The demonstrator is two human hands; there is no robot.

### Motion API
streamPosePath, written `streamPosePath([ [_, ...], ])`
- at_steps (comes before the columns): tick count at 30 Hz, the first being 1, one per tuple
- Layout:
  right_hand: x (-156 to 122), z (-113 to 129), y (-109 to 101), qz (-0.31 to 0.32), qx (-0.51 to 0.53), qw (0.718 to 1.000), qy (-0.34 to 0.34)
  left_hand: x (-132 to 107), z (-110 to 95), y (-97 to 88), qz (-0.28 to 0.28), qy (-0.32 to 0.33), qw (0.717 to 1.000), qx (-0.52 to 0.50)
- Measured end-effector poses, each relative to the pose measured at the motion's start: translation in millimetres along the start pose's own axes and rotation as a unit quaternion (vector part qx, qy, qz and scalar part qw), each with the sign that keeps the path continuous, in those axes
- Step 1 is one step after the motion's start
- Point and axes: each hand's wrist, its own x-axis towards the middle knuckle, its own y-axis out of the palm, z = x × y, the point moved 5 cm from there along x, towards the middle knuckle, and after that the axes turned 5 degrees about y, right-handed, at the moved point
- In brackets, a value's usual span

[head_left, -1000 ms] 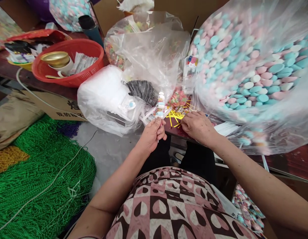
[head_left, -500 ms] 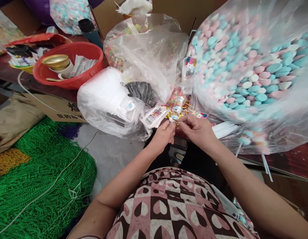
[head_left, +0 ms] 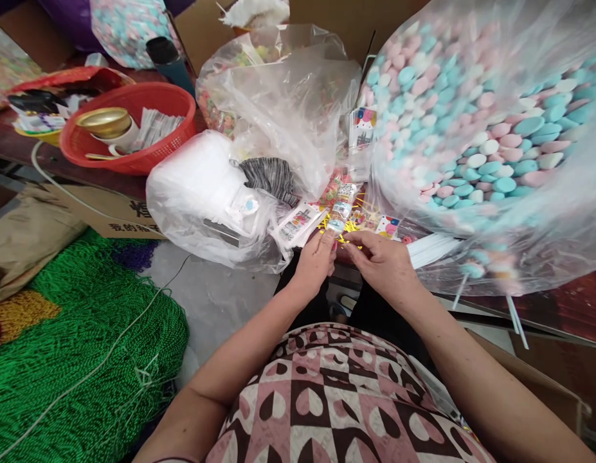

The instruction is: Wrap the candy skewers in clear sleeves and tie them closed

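Note:
My left hand is closed, pinching the near end of a small clear candy packet. The packet points away from me, with printed lettering at its far end and pale blue and white sweets inside. Just to the right, my right hand has thumb and forefinger brought together close to the packet's pinched end. Whatever lies between those fingertips is too small to make out. Yellow twist ties lie scattered on the table beyond the hands. A stack of printed cards rests left of the packet.
A big clear bag of pink, blue and white candies fills the right. White paper sticks and lollipops lie before it. A bag of gummies, a red basket and a white plastic bundle stand left. Green bead strings cover the floor.
My right fingertips have drawn slightly right, away from the left hand. The packet shows more fully now. The whole view has shifted a little.

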Motion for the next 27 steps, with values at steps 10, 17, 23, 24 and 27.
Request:
streamPosePath([
  [10, -5, -9, -1, -0.015, 0.146, 0.980, 0.132, -5, 1, 9.5, 0.066, 0.043, 0.997, -0.003],
  [17, -12, -17, 4, 0.056, 0.423, 0.879, 0.211, -19, -7, 22.7, 0.194, -0.085, 0.966, -0.146],
  [23, -15, -20, -4, 0.134, 0.482, 0.842, 0.201, -40, -5, 27.1, 0.312, -0.216, 0.910, -0.166],
  [24, -16, -20, -5, 0.163, 0.485, 0.837, 0.192, -44, -4, 28.9, 0.332, -0.235, 0.897, -0.175],
  [27, -21, -21, -6, 0.226, 0.488, 0.828, 0.157, -53, -4, 34.9, 0.368, -0.266, 0.865, -0.213],
])
